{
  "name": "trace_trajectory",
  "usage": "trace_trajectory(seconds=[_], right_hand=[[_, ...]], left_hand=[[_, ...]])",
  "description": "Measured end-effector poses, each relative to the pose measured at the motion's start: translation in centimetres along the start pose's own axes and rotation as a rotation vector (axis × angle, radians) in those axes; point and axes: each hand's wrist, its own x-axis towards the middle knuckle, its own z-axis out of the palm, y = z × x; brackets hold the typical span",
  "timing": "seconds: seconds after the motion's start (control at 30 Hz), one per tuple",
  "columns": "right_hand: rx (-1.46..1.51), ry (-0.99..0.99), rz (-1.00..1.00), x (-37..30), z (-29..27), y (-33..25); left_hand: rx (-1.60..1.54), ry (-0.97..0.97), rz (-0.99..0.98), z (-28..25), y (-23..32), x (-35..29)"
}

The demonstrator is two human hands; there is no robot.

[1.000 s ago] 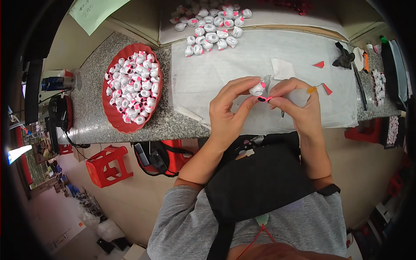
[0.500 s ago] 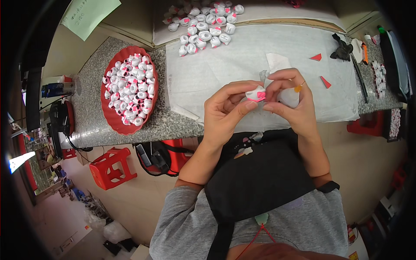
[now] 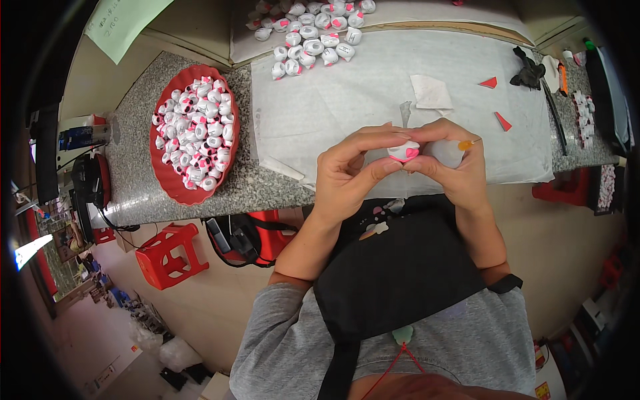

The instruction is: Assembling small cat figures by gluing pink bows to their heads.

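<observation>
Between thumb and fingers, my left hand (image 3: 343, 175) is closed on a small white figure (image 3: 404, 153) with pink trim, shaped like an animal head. The thumb and fingertips of my right hand (image 3: 461, 180) meet the figure's pink piece from the other side. A translucent squeeze bottle (image 3: 445, 153) with an orange needle tip is tucked in my right palm, its tip pointing to the right. Both hands are just above the white sheet (image 3: 320, 113), near the counter's front edge. The fingers hide part of the figure.
A red scalloped bowl (image 3: 163, 175) full of similar figures stands at left. More figures (image 3: 310, 37) lie at the back. A white paper piece (image 3: 432, 92), red scraps (image 3: 503, 121) and a black crumpled item (image 3: 528, 70) lie beyond my hands. A red stool (image 3: 172, 257) stands below.
My right fingertips have closed in on the figure and now press its pink piece together with my left fingers. The bottle has stayed in my right hand. The view has shifted slightly.
</observation>
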Motion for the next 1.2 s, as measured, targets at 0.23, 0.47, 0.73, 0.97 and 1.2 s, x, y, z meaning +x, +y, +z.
trace_trajectory(seconds=[0.23,0.47,0.73,0.97,1.2], right_hand=[[-0.039,0.007,-0.029,-0.1,0.0,0.3],[-0.032,0.024,-0.034,-0.3,0.2,0.5],[-0.007,0.025,0.081,0.0,0.0,0.4],[0.08,-0.017,0.095,0.4,0.9,0.7],[0.078,0.044,0.149,0.8,1.4,1.3]], left_hand=[[0.108,0.024,0.065,-0.1,-0.2,-0.2],[0.166,0.033,0.067,-0.1,-0.1,-0.2],[0.126,0.061,0.042,0.3,-0.4,-0.1],[0.258,0.121,0.031,-0.2,-0.1,-0.7],[0.152,0.12,-0.002,-0.6,0.4,-0.8]])
